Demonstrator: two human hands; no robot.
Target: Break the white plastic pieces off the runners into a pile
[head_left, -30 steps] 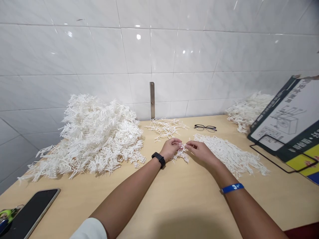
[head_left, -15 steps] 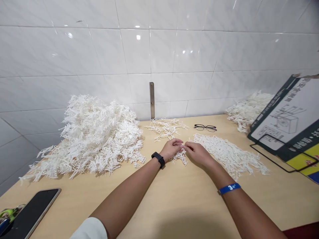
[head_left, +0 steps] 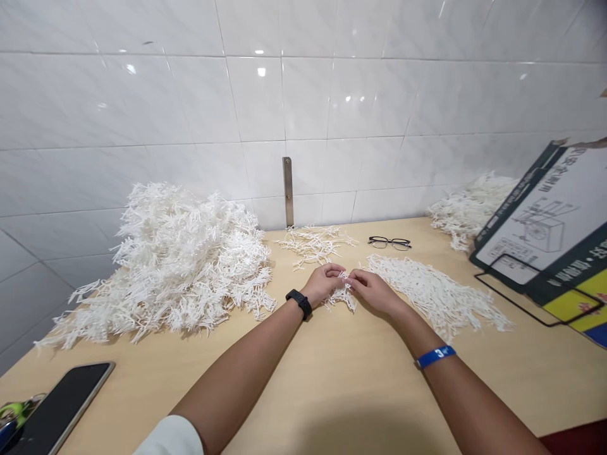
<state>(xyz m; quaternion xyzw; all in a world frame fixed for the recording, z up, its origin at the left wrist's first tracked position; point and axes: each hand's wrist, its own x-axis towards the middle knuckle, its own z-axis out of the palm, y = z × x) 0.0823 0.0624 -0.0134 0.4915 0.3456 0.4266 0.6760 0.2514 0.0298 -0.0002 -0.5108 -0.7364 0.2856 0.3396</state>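
Observation:
My left hand point(head_left: 324, 282) is closed, fingers pinched on white strands just left of my right hand point(head_left: 372, 287). My right fingertips are pinched on the same white strands, close to my left fingers. A small bunch of white strands point(head_left: 344, 297) hangs or lies under my fingertips. Left of my hands rises a large heap of white branching strands point(head_left: 190, 265). Behind them lies a loose scatter of strands point(head_left: 315, 243). To the right, a flatter pile of white strands point(head_left: 434, 294) spreads over the table.
On the wooden table point(head_left: 284, 392) are black-framed glasses point(head_left: 389, 243), a phone point(head_left: 64, 407) and keys point(head_left: 16, 414). A printed box point(head_left: 531, 227) with a black wire handle point(head_left: 531, 308) leans at right, before another white pile point(head_left: 467, 208). A metal bracket point(head_left: 288, 193) stands against the tiled wall.
More white strands show between my fingertips than before. Both hands have stayed in nearly the same place, and the view has shifted slightly.

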